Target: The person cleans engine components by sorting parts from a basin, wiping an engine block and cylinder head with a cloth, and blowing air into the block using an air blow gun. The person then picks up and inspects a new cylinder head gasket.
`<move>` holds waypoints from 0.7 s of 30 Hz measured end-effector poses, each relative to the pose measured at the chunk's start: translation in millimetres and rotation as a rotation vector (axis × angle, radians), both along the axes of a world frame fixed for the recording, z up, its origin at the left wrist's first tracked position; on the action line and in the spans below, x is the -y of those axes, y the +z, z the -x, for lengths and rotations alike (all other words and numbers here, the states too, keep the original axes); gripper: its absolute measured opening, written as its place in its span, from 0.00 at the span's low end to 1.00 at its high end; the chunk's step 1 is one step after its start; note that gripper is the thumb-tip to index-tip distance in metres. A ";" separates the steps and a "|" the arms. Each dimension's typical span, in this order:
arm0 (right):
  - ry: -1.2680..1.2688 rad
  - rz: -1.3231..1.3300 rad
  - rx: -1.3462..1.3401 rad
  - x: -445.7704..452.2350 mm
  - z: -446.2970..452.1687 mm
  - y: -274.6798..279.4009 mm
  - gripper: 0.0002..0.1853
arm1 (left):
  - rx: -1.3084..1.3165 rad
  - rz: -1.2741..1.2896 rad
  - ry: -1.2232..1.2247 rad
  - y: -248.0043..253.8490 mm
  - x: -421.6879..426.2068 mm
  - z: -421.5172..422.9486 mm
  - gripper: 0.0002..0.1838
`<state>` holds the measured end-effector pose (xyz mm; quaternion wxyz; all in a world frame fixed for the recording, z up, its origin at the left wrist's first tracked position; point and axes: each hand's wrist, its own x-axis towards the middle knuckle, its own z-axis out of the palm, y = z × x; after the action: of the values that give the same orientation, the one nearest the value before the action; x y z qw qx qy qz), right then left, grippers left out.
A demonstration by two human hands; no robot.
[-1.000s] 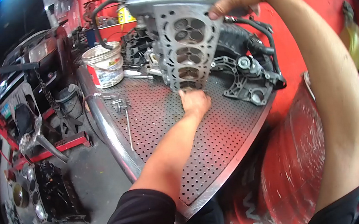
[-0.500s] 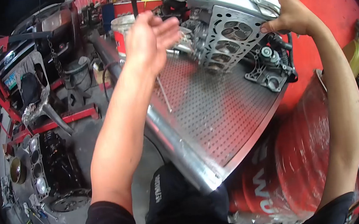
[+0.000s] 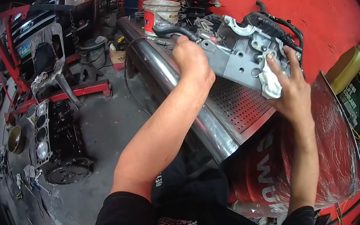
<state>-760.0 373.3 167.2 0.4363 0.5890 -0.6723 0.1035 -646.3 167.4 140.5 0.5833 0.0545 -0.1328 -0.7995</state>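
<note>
Spanning left hand [image 3: 193,62] to right hand [image 3: 292,88], cylinder head [image 3: 237,65]; left grips its end; right holds cloth [image 3: 270,83].

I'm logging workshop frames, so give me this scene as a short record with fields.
Left hand: at one end of the silver metal engine part, by a curved black hose; fingertips hidden
Right hand: fingers on a crumpled white cloth against the engine part
Work surface: perforated metal bench top; contact with the engine part unclear
Far end: white plastic bucket with red label
Floor, left: black metal engine block
Right side: red drum wrapped in clear plastic; gold plastic jug
</note>
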 end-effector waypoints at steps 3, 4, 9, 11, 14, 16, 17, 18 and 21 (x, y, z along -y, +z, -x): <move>0.054 0.087 -0.115 -2.5 -0.6 -30.5 0.41 | 0.034 0.002 0.028 -24.5 -10.5 -10.1 0.18; 0.066 0.108 -0.149 -3.6 -3.6 -38.6 0.36 | 0.054 -0.020 0.016 -33.1 -15.0 -14.0 0.18; 0.079 0.102 -0.138 -9.4 -6.9 -74.4 0.41 | 0.113 -0.028 0.054 -73.0 -16.1 -17.0 0.20; 0.079 0.101 -0.096 -10.9 -9.4 -81.3 0.43 | 0.144 -0.039 0.080 -77.2 -19.3 -19.0 0.19; 0.067 0.062 -0.071 -15.0 -8.8 -86.2 0.42 | 0.205 -0.045 0.112 -81.2 -20.5 -18.0 0.19; 0.045 0.003 -0.105 -18.6 -1.3 -91.0 0.38 | 0.272 0.006 0.146 -92.9 -19.6 -14.8 0.17; 0.040 0.006 -0.120 -19.5 0.6 -93.7 0.37 | 0.215 -0.003 0.173 -99.0 -16.6 -9.9 0.15; 0.088 0.042 -0.077 -17.5 -0.8 -96.9 0.37 | 0.372 0.082 0.278 -104.9 -17.9 -8.7 0.16; 0.120 0.072 -0.113 -12.6 -2.3 -98.9 0.35 | 0.366 0.041 0.325 -98.3 -19.6 -7.4 0.18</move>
<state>-757.7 385.8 68.3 0.4875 0.6171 -0.6059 0.1203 -638.9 187.0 42.2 0.6716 0.2070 -0.2421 -0.6689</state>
